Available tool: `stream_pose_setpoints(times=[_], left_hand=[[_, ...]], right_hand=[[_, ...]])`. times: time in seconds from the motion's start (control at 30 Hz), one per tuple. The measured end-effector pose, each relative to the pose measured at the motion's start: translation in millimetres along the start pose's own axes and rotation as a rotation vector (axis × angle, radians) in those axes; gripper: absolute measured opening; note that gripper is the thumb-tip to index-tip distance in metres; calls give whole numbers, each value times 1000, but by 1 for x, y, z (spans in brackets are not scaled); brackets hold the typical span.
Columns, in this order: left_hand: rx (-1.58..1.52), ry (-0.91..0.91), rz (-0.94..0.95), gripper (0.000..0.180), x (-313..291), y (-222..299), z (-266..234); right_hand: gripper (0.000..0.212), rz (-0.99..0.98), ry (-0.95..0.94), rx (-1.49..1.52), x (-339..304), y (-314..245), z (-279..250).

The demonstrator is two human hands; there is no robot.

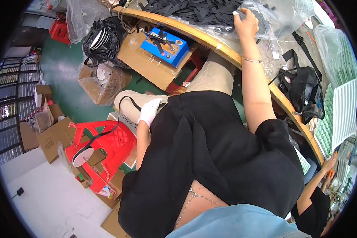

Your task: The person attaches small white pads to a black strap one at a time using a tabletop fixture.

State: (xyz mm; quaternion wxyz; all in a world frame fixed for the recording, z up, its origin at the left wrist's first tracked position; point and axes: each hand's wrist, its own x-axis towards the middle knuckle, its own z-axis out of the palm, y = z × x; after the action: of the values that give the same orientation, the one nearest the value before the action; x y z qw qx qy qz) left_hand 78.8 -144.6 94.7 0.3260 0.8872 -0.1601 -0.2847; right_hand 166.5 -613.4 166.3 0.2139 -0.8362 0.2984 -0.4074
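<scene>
My left hand (150,111), in a white glove, rests by my thigh with its fingers curled round a black strap (131,101). That strap loops back over a red plastic stool (119,139) to a white-sided reel (83,157). Bare-armed and reaching forward, my right hand (246,24) is over the table at the edge of a pile of cut black strips (198,11). Its thumb has a white covering at the tip; thumb and bent fingers are apart, with nothing visible between them. Between my knees and the table sits a blue box-shaped machine (165,47) with black strips on top.
The machine stands on cardboard (146,59) over another red stool. A wooden table edge (222,49) curves past my right arm. Black mesh bags (305,89) and green trays (325,123) lie to the right, where another person's hand (330,163) shows. Cartons (53,137) stand left.
</scene>
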Motion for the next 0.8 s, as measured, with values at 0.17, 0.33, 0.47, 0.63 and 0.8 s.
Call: stream_pose_setpoints(times=[0.17, 0.33, 0.47, 0.63, 0.8], left_hand=[[156, -13, 91, 37, 8, -3, 1], [-158, 44, 126, 35, 27, -16, 3], [-703, 99, -128, 33, 29, -22, -1], [-854, 72, -247, 25, 15, 19, -38], [-981, -63, -51, 22, 7, 64, -75]], right_hand=[[25, 20, 20, 16, 0, 7, 5], [21, -28, 89, 114, 3, 20, 15], [20, 10, 31, 189, 1, 31, 27], [20, 63, -23, 176, -5, 35, 22], [19, 78, -22, 192, -1, 29, 17]])
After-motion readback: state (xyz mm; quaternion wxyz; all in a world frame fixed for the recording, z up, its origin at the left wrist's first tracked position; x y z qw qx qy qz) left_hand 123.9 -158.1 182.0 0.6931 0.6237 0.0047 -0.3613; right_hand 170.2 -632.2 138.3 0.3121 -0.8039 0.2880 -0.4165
